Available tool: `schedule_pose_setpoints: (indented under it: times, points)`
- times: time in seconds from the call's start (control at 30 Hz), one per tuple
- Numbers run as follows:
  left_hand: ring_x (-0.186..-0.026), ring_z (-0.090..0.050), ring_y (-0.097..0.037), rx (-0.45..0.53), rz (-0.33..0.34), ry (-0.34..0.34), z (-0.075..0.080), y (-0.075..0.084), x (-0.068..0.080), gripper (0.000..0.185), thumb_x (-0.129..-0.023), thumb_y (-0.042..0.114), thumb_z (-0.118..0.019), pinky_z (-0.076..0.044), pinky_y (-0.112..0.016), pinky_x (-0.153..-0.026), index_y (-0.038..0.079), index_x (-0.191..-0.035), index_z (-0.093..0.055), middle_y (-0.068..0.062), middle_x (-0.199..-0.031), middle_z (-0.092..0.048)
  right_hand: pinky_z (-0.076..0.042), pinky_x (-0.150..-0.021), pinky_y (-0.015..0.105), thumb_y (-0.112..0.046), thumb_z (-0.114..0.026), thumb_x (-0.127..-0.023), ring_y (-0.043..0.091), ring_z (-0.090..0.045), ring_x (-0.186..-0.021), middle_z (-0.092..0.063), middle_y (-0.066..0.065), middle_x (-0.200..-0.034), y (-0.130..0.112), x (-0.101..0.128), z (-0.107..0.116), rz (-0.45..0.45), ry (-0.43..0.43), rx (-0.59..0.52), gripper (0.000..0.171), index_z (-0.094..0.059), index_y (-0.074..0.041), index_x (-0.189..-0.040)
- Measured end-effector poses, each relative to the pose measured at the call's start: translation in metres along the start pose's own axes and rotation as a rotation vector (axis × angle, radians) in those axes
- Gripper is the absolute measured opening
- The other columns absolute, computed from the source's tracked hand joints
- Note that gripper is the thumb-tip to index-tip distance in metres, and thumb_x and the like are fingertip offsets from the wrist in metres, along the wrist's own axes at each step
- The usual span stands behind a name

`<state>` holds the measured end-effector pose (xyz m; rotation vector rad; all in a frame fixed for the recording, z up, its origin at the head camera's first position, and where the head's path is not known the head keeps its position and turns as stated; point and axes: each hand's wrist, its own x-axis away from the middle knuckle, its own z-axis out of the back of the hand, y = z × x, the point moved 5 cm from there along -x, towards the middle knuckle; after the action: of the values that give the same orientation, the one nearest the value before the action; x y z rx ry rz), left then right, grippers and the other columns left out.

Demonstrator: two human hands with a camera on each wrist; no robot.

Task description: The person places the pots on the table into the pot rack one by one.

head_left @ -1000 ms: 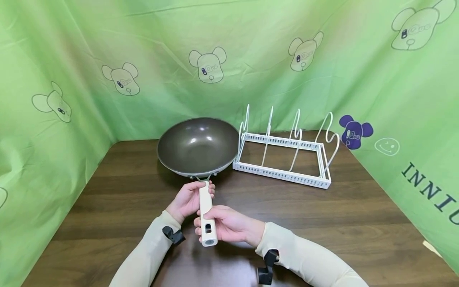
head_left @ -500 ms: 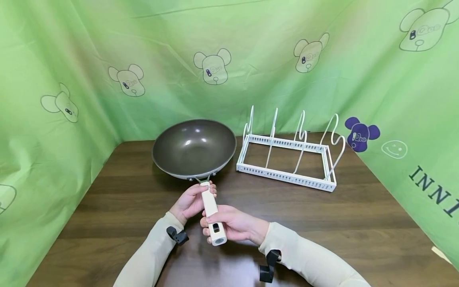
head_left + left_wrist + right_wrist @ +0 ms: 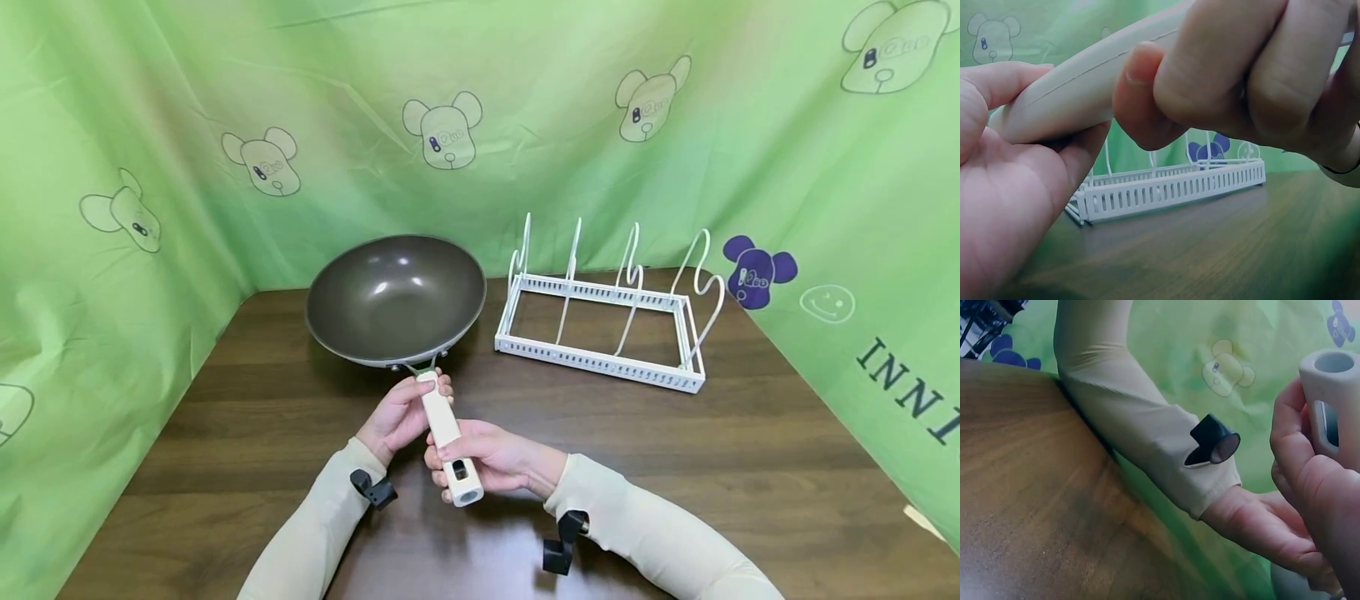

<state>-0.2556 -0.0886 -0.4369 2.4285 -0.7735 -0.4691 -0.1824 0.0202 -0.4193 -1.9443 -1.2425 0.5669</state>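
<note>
A wok (image 3: 397, 300) with a dark brown inside and a cream handle (image 3: 441, 421) is held in both hands, its bowl pointing away from me and its open side up. My left hand (image 3: 397, 417) grips the handle close to the bowl, thumb on top. Farther back, my right hand (image 3: 495, 458) grips the handle near its end, beside the hanging slot. In the left wrist view the handle (image 3: 1091, 78) runs between the curled fingers of both hands. The right wrist view shows the hollow handle end (image 3: 1335, 362) in the right hand.
A white metal pan rack (image 3: 600, 367) with several upright wire dividers stands on the wooden table (image 3: 712, 475), right of the wok. Green printed cloth (image 3: 360, 192) hangs behind the table and at both sides. Each sleeve carries a black wrist mount (image 3: 562, 542).
The wok's bowl has swung left, away from the rack, and the handle end has shifted right, so the handle slants more. Both hands keep their grip. The head view has shifted slightly.
</note>
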Motion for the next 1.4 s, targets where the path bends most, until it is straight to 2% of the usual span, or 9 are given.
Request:
schedule_pose_setpoints:
  times: [0.2, 0.47, 0.67, 0.97, 1.13, 1.4]
  points:
    - [-0.089, -0.054, -0.019, -0.021, -0.033, -0.059, -0.009, 0.005, -0.001, 0.016, -0.098, -0.007, -0.048, -0.046, -0.027, -0.087, 0.002, -0.111, -0.048, -0.007, -0.097, -0.051, -0.052, -0.074, 0.031, -0.006, -0.053, -0.096, 0.011, -0.058, -0.081, -0.055, 0.0, -0.09, -0.006, 0.002, -0.003, 0.033, -0.07, 0.03, 0.016, -0.047, -0.012, -0.109]
    - [-0.091, -0.054, -0.02, -0.02, -0.065, -0.104, -0.018, 0.007, 0.002, 0.018, -0.099, -0.007, -0.044, -0.046, -0.027, -0.088, 0.003, -0.114, -0.049, -0.007, -0.1, -0.053, -0.053, -0.073, 0.031, -0.012, -0.059, -0.096, 0.01, -0.059, -0.081, -0.056, -0.001, -0.092, -0.007, 0.004, -0.007, 0.064, -0.142, 0.049, 0.02, -0.047, -0.012, -0.112]
    - [-0.091, -0.054, -0.019, -0.016, -0.075, -0.147, -0.024, 0.006, 0.004, 0.019, -0.099, -0.004, -0.05, -0.044, -0.027, -0.088, 0.004, -0.116, -0.048, -0.006, -0.101, -0.052, -0.053, -0.073, 0.031, -0.016, -0.064, -0.096, 0.01, -0.059, -0.082, -0.056, -0.001, -0.093, -0.006, 0.007, -0.012, 0.085, -0.184, 0.044, 0.025, -0.047, -0.013, -0.114]
    - [-0.093, -0.05, -0.018, 0.074, -0.104, -0.256, -0.043, 0.007, 0.003, 0.02, -0.099, -0.004, -0.05, -0.042, -0.028, -0.089, 0.002, -0.117, -0.044, -0.007, -0.099, -0.049, -0.05, -0.071, 0.028, -0.022, -0.065, -0.096, 0.01, -0.054, -0.082, -0.051, -0.002, -0.093, -0.01, 0.014, -0.022, 0.115, -0.25, 0.023, 0.029, -0.046, -0.016, -0.117]
    - [-0.093, -0.049, -0.017, 0.093, -0.143, -0.293, -0.055, 0.01, 0.001, 0.023, -0.097, -0.004, -0.054, -0.042, -0.031, -0.094, 0.002, -0.116, -0.043, -0.007, -0.099, -0.046, -0.048, -0.068, 0.026, -0.024, -0.063, -0.097, 0.01, -0.053, -0.08, -0.049, -0.004, -0.092, -0.015, 0.018, -0.025, 0.125, -0.31, 0.023, 0.028, -0.047, -0.019, -0.119]
    - [-0.096, -0.048, -0.017, 0.134, -0.155, -0.405, -0.071, 0.014, -0.001, 0.031, -0.094, -0.006, -0.057, -0.041, -0.032, -0.095, 0.003, -0.118, -0.041, -0.007, -0.101, -0.046, -0.049, -0.07, 0.025, -0.023, -0.06, -0.098, 0.009, -0.053, -0.08, -0.046, -0.004, -0.093, -0.023, 0.022, -0.032, 0.137, -0.398, 0.021, 0.029, -0.045, -0.021, -0.123]
